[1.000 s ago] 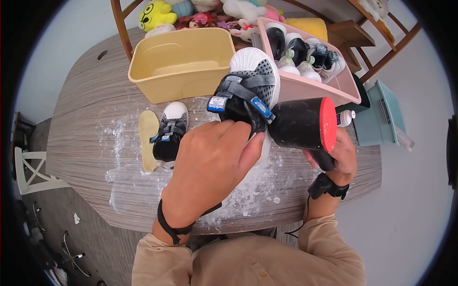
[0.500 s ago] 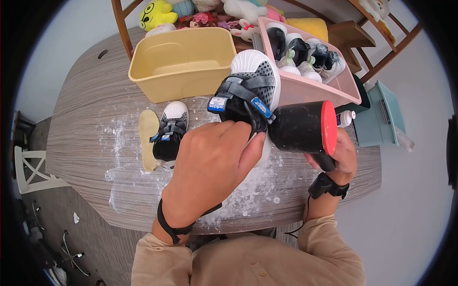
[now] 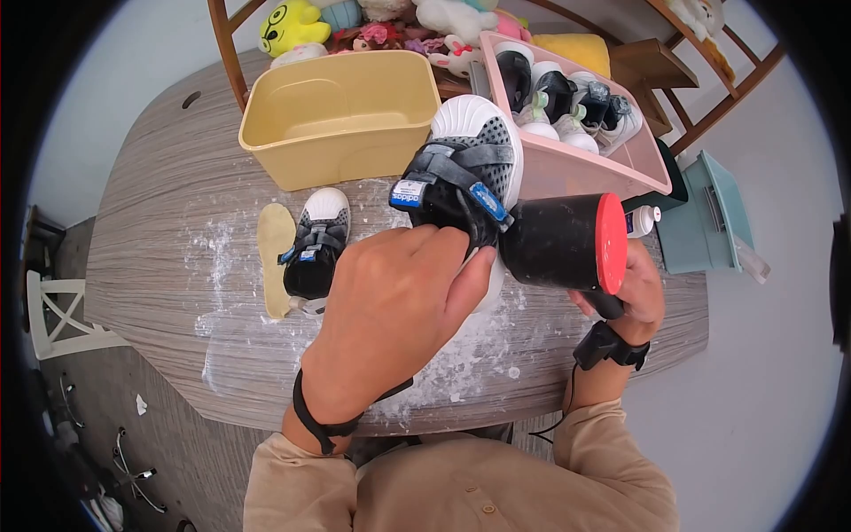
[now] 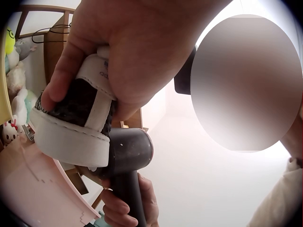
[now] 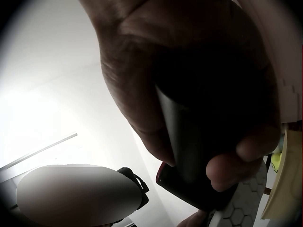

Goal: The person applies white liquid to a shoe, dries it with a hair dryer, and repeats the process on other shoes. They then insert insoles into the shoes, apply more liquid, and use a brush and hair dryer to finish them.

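The left hand [image 3: 399, 310] grips a black-and-white strapped shoe [image 3: 474, 160] by its heel end, toe pointing away, held above the table. In the left wrist view, fingers of that hand reach into the opening of the shoe [image 4: 71, 144]. The right hand [image 3: 640, 288] is wrapped round the handle of a black hair dryer [image 3: 554, 235] with a red rear end; its barrel points at the side of the shoe. The right wrist view shows curled fingers around the dark handle [image 5: 182, 137]. Left of the hands, a matching shoe [image 3: 317, 244] lies beside a beige insole [image 3: 276, 257].
A yellow bin [image 3: 341, 160] stands behind the left hand, a pink bin [image 3: 585, 173] of several shoes at the back right. White residue marks the wooden table [image 3: 160, 266]. A white bottle [image 3: 643, 221] and a teal container [image 3: 709, 217] are at the right; plush toys line the back.
The held shoe has come slightly lower and nearer the body. The dryer's barrel has dropped a little, still beside the shoe; both hands keep their grips.
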Available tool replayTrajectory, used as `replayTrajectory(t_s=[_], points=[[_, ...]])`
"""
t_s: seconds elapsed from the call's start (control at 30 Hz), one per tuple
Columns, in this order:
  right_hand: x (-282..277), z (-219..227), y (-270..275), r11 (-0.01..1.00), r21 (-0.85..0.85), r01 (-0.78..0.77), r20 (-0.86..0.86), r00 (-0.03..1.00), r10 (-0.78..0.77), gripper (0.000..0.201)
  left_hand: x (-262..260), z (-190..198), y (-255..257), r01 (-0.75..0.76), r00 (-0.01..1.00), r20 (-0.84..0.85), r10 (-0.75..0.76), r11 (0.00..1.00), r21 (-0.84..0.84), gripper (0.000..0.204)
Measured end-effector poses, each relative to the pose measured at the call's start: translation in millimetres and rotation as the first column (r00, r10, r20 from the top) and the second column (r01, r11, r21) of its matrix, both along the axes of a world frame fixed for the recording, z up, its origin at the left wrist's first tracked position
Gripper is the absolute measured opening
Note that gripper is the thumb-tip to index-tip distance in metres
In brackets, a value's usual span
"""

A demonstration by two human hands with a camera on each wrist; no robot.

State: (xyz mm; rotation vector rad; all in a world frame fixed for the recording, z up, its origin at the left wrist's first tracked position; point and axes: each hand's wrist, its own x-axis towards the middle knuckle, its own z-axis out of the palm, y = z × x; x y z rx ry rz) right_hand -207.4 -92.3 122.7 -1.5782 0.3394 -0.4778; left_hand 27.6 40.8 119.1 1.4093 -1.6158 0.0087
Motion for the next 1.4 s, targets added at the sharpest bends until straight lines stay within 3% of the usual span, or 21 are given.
replayTrajectory(t_s=[0.53, 1.03, 1.4], points=[[-1.8, 0.3, 1.3, 1.0, 0.019, 0.004, -0.008, 1.0, -0.004, 0.033, 0.1, -0.9, 0.0, 0.003, 1.0, -0.006, -0.003, 1.0, 0.011, 0.024], [-4.8, -2.8, -3.8, 0.993, -0.035, -0.11, -0.008, 0.994, 0.11, 0.029, 0.0, -1.1, -0.1, -0.014, 1.0, -0.001, 0.014, 1.0, 0.023, 0.026], [-5.5, 0.4, -0.8, 0.996, -0.01, -0.086, -0.052, 0.995, 0.085, 0.027, -0.2, -1.5, 0.2, -0.014, 1.0, 0.003, 0.014, 0.998, 0.057, 0.027]])
